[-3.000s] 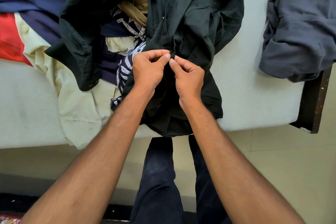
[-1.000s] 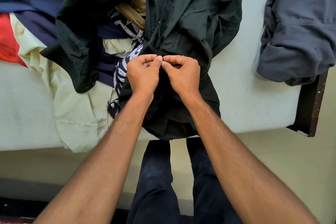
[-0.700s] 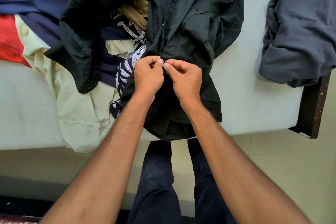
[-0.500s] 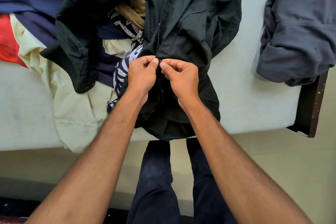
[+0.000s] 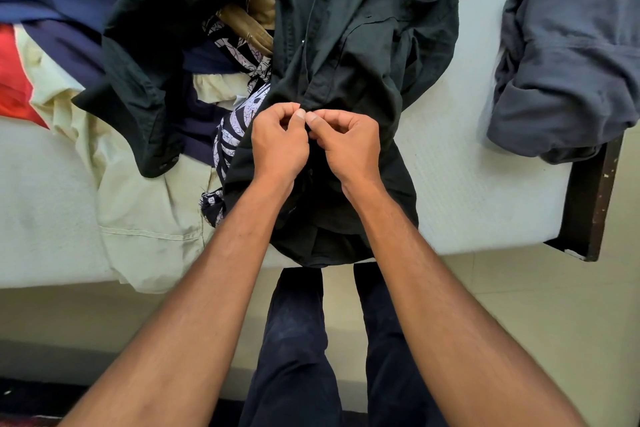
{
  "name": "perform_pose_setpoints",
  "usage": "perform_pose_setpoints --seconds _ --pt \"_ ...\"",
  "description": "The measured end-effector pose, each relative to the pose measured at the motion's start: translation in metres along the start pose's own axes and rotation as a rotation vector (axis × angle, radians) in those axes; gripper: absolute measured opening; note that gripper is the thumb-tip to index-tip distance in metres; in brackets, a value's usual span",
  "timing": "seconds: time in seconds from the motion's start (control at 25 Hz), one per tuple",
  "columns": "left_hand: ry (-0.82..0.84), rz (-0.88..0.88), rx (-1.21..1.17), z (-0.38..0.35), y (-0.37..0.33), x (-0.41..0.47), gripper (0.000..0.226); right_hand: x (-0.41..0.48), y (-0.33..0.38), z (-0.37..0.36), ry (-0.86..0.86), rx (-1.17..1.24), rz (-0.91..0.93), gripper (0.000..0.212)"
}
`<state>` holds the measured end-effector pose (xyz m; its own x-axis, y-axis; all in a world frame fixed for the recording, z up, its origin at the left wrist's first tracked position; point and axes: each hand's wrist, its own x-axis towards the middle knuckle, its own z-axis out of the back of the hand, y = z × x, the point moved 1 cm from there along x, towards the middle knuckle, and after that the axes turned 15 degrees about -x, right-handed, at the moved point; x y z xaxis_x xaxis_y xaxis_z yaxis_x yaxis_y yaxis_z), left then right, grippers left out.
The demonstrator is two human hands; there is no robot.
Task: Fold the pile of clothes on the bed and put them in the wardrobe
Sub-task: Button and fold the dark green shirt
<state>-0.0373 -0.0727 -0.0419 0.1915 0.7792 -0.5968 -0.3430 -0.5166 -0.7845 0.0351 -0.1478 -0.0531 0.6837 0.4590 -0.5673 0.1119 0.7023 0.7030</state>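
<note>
so the pile (image 5: 145, 135) is sitting on the bed (image 5: 467, 191) at left, dark shirt (image 5: 353, 45) is lying across it, hem hanging over the edge. left hand (image 5: 278, 144) and right hand (image 5: 348, 146) are both curled, pinching the shirt's front, thumbs touching. grey garment (image 5: 568, 55) is sitting far right

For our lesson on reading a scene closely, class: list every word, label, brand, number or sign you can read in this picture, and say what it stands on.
None: no text can be read anywhere.
The dark shirt, pinched by the left hand and right hand, shows no tag or print.
The patterned cloth bears black and white shapes, not letters.
The grey garment is plain.
</note>
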Motion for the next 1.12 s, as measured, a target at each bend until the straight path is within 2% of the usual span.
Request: perform_pose_setpoints --seconds 0.12,0.28,0.44,0.56,0.64,0.72,0.96,1.12 --pt "-0.044 0.049 -0.080 0.000 -0.004 -0.002 0.013 0.001 0.000 -0.006 -0.056 0.007 0.032 0.010" --pt "-0.081 -0.014 -0.003 0.004 -0.005 -0.005 0.008 0.002 -0.001 -0.010 -0.060 0.039 0.014 0.008" --pt "-0.070 0.005 0.002 0.000 -0.003 -0.006 0.008 -0.002 -0.006 -0.012 -0.106 0.055 0.017 0.010" --pt "-0.064 -0.161 0.130 0.000 -0.004 -0.012 0.005 -0.006 -0.006 -0.015 -0.157 0.132 -0.029 0.010" --pt "-0.030 -0.295 0.285 0.003 -0.002 -0.014 0.014 -0.008 -0.005 -0.017 -0.177 0.203 -0.054 0.010" --pt "0.036 -0.340 0.390 0.005 -0.003 -0.012 0.020 -0.011 -0.005 -0.016 -0.177 0.241 -0.066 0.009" --pt "0.130 -0.294 0.481 0.001 -0.013 -0.005 0.019 -0.008 -0.011 -0.002 -0.114 0.272 -0.095 0.019" --pt "0.248 -0.325 0.506 -0.001 -0.013 0.002 0.014 -0.001 -0.012 0.010 -0.007 0.326 -0.133 0.015"
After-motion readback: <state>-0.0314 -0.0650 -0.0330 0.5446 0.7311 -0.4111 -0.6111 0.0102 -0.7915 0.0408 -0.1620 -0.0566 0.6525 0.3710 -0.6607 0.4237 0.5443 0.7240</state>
